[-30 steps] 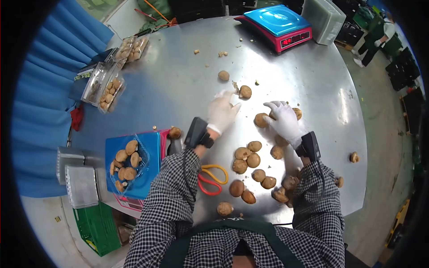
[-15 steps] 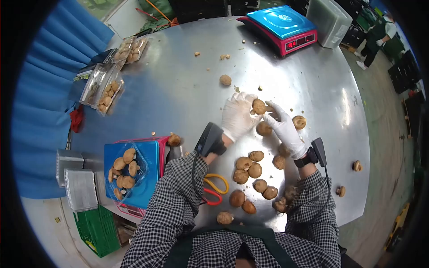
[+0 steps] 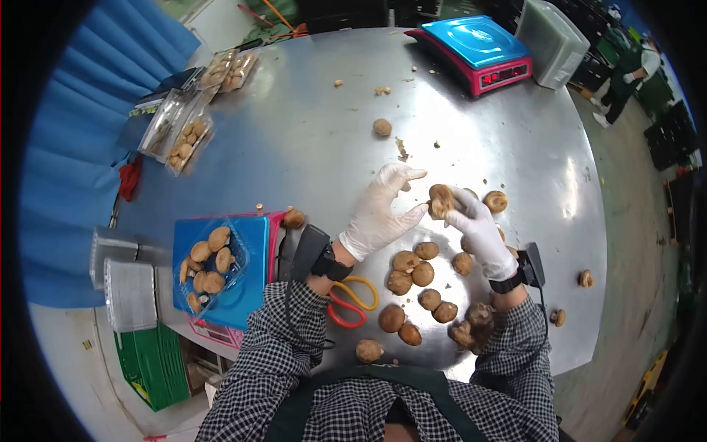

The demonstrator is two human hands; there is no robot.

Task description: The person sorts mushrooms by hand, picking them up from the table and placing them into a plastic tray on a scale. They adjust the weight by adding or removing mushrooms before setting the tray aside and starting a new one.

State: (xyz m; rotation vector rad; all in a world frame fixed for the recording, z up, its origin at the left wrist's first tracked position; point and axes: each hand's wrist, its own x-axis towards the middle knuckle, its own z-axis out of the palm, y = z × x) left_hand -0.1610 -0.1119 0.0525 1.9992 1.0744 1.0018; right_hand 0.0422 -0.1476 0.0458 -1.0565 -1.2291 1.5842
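My right hand (image 3: 479, 232), in a white glove, grips a brown mushroom (image 3: 441, 202) between thumb and fingers. Just left of it, my left hand (image 3: 383, 210), also gloved, has its thumb and fingers apart and holds nothing. Several loose mushrooms (image 3: 422, 274) lie on the metal table below my hands, some partly hidden by my right hand and sleeve. A single mushroom (image 3: 382, 127) sits farther up the table. Scissors with red and yellow handles (image 3: 352, 302) rest beside my left forearm. At the left, a clear tray of mushrooms (image 3: 237, 276) stands on a blue scale (image 3: 254, 313).
A second blue and red scale (image 3: 477, 40) and stacked clear trays (image 3: 551, 44) stand at the far right. Packed mushrooms (image 3: 188, 144) lie at the far left. Empty trays (image 3: 131, 295) sit above a green crate (image 3: 155, 368). A person (image 3: 630, 77) stands beyond the table.
My left hand has let go of the mushroom and moved left and down, its fingers now spread. The mushroom is now in my right hand, slightly lower and turned. The view has shifted slightly.
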